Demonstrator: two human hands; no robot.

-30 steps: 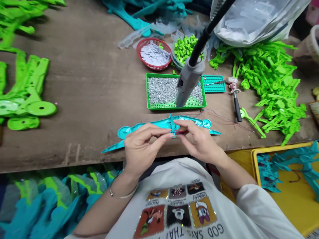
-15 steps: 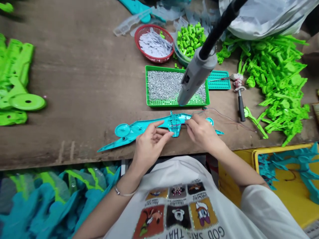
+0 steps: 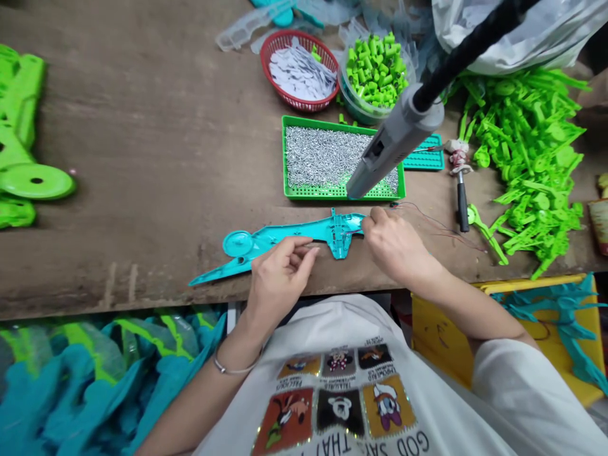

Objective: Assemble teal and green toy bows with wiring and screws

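Turquoise plastic piece (image 3: 308, 229), long and narrow, lies on the brown worktable (image 3: 156, 139) near its front edge, its left tip angled toward the person. Take its crosspiece as the centre of a clock, 12 being straight away from the body.

At 8 o'clock the left hand (image 3: 282, 272) overlaps the piece's lower edge, thumb and forefinger spread apart, the other fingers loosely curled around nothing visible. Just past 3 the right hand (image 3: 394, 247) covers the piece's right end with fingers bunched; their tips are hidden, so what they grasp, if anything, cannot be told.

At 12 stands a green tray (image 3: 313, 193) filled with small silvery metal bits (image 3: 323, 155), a grey tool (image 3: 396, 145) hanging over its right part. Beyond it, between 11 and 12, a red basket (image 3: 304, 104) holds pale flat strips (image 3: 297, 69) and a bit of green. Beside that, between 12 and 1, a clear round tub (image 3: 365, 115) is heaped with green cylinders (image 3: 375, 69). Between 1 and 2 sit a small ridged turquoise tray (image 3: 430, 161) and, farther out, a white bag (image 3: 527, 57) with pale contents. At 4, below table height, a yellow crate (image 3: 437, 335) contains turquoise parts (image 3: 570, 323).
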